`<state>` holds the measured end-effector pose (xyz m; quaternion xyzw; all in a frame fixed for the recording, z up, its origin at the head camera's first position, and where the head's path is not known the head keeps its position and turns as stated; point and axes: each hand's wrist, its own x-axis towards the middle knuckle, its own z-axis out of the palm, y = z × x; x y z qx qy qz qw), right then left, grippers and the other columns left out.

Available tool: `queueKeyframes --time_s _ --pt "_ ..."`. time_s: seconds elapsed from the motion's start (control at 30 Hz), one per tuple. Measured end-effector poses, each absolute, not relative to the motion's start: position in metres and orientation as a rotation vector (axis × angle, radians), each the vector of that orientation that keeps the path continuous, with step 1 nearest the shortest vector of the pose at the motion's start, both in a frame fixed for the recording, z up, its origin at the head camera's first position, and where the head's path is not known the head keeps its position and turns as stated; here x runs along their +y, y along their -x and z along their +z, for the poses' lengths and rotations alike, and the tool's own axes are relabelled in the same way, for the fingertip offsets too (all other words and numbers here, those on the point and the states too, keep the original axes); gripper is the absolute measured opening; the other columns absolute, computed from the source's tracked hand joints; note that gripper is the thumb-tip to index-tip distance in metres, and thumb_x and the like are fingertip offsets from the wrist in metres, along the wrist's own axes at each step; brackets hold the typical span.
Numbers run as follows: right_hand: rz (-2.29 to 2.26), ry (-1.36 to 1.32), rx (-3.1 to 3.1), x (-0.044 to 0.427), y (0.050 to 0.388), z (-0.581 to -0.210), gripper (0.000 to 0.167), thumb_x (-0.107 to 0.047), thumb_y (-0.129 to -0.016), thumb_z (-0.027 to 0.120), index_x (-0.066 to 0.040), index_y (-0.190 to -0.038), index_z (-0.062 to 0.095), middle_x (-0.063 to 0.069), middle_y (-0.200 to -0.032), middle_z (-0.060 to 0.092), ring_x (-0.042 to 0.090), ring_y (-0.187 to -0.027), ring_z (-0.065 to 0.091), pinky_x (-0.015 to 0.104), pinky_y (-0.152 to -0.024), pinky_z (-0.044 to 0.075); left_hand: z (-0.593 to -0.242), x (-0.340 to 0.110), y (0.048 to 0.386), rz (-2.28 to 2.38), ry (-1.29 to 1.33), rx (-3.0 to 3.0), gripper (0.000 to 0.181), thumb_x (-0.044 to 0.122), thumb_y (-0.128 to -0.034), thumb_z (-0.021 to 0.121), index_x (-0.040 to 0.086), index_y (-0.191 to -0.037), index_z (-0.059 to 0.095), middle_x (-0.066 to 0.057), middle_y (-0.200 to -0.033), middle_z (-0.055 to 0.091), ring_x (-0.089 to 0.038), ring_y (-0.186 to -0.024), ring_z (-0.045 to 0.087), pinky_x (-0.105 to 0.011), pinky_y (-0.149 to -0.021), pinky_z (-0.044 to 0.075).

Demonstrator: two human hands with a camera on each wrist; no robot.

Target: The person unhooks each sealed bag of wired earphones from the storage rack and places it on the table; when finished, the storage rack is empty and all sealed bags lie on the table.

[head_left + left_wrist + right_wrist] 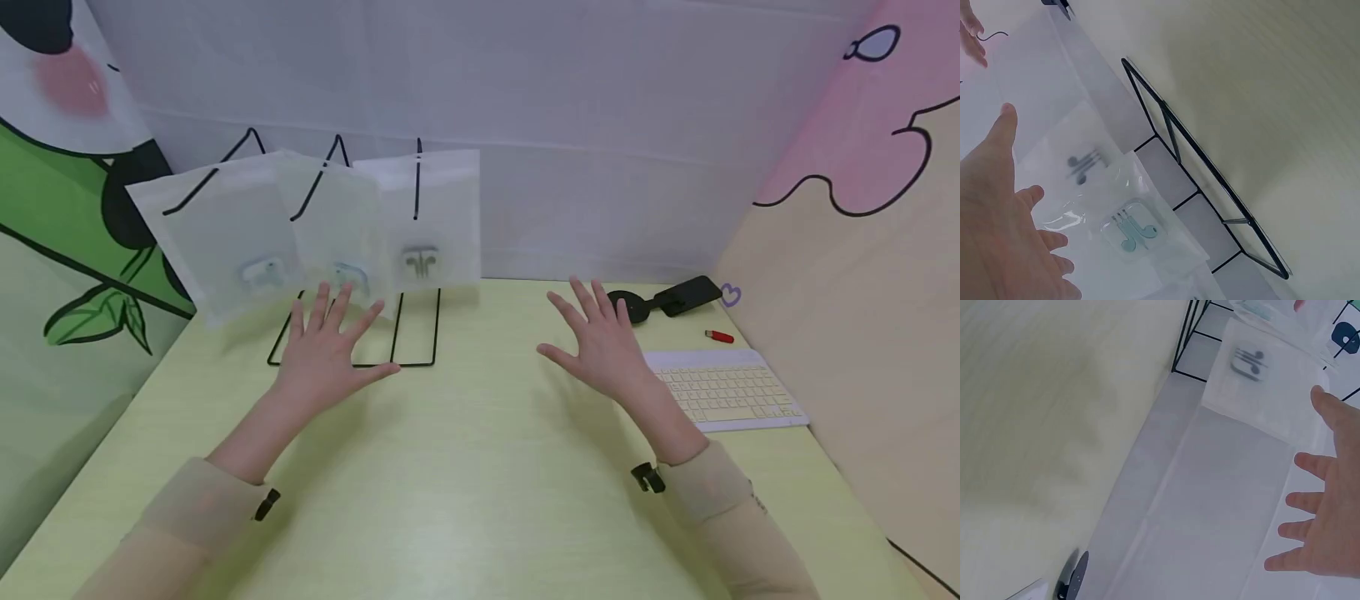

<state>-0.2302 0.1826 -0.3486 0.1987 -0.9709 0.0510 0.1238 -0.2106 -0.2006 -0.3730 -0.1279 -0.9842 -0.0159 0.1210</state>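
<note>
Honestly the bags [356, 218], upper left of the frame, hang bottoms-down, leftmost tilted, long axis hard to call, and look light, floppy, probably slick, so I'd pinch a top edge, while left hand [321, 354] and right hand [603, 346] are empty, fingers spread wide, and the earphones [421, 262] inside seem fragile.

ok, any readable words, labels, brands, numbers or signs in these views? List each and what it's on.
None legible in any view.
Keyboard: key marks present, too small and blurred to read.
Bags: no readable print.
Red stick: too small to tell.
Purple heart: just an outline, no words.
</note>
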Motion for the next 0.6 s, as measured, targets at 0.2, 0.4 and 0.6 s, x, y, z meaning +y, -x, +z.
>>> queueKeyframes --time_s 0.2,0.4,0.6 --pt "0.206 -0.633 -2.734 0.173 0.237 -0.328 0.083 -0.062 -0.083 0.058 -0.029 -0.151 0.023 0.008 -0.159 0.008 0.036 -0.145 0.006 0.064 -0.110 0.015 -0.374 -0.221 0.202 -0.103 0.354 -2.861 0.095 0.080 -0.0761 0.046 0.031 -0.152 0.016 -0.012 -0.159 -0.004 -0.030 -0.143 -0.019 -0.059 -0.111 -0.011" --pt "0.328 -0.712 -2.628 0.160 0.250 -0.310 0.086 -0.055 -0.081 0.066 -0.027 -0.150 0.024 0.008 -0.159 0.011 0.034 -0.145 0.008 0.059 -0.110 0.020 -0.381 -0.246 0.201 -0.155 0.310 -2.888 0.096 0.076 -0.0775 0.050 0.028 -0.153 0.016 -0.017 -0.158 0.001 -0.033 -0.144 -0.014 -0.061 -0.111 -0.003" --pt "0.593 -0.790 -2.584 0.143 0.271 -0.299 0.088 -0.047 -0.081 0.071 -0.029 -0.151 0.021 0.002 -0.159 0.009 0.026 -0.146 0.007 0.056 -0.109 0.026 -0.396 -0.270 0.205 -0.258 0.303 -2.939 0.100 0.074 -0.0784 0.053 0.019 -0.153 0.014 -0.024 -0.156 0.006 -0.040 -0.143 -0.008 -0.062 -0.111 0.000"
